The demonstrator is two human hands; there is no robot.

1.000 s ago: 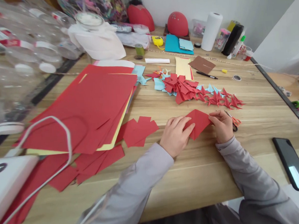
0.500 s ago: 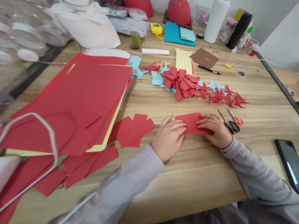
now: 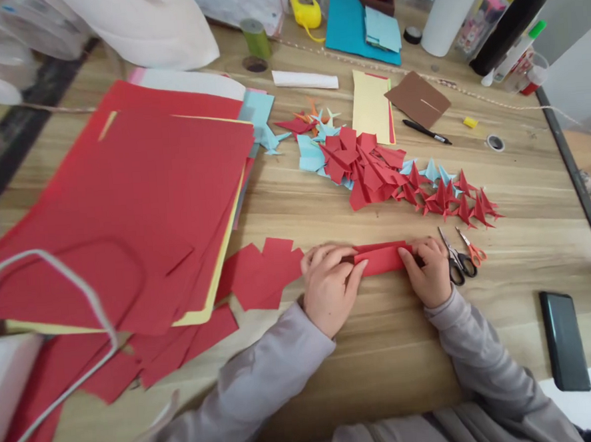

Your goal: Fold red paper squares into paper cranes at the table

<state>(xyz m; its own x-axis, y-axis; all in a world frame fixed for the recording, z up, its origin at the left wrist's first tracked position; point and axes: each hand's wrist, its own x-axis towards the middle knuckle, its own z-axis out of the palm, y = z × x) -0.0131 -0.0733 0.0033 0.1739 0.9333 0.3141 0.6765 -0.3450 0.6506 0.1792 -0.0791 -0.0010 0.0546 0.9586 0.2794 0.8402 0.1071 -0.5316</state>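
A red sheet of paper point(image 3: 381, 261), bent over along its length, lies between both hands on the wooden table. My left hand point(image 3: 332, 282) pinches its left end, thumb in front and fingers behind. At the right end, my right hand point(image 3: 426, 270) is closed on the paper with the thumb on its near side. Black-handled scissors point(image 3: 458, 258) and orange-handled scissors point(image 3: 472, 247) lie just right of my right hand. Beyond the hands is a pile of red folded paper pieces point(image 3: 367, 166), trailing off into several small red and light-blue folded stars.
Large red sheets point(image 3: 139, 204) are stacked at the left, with cut red pieces point(image 3: 266, 273) beside them. A phone point(image 3: 564, 341) lies at the right. Farther back are a pen point(image 3: 426, 132), brown paper point(image 3: 418, 100), a yellow tape measure point(image 3: 305, 11) and a white cable point(image 3: 93, 307) at front left.
The red paper lay flat under my fingers and is now bent up lengthwise, with my thumbs at its near edge. The camera view has tilted downward.
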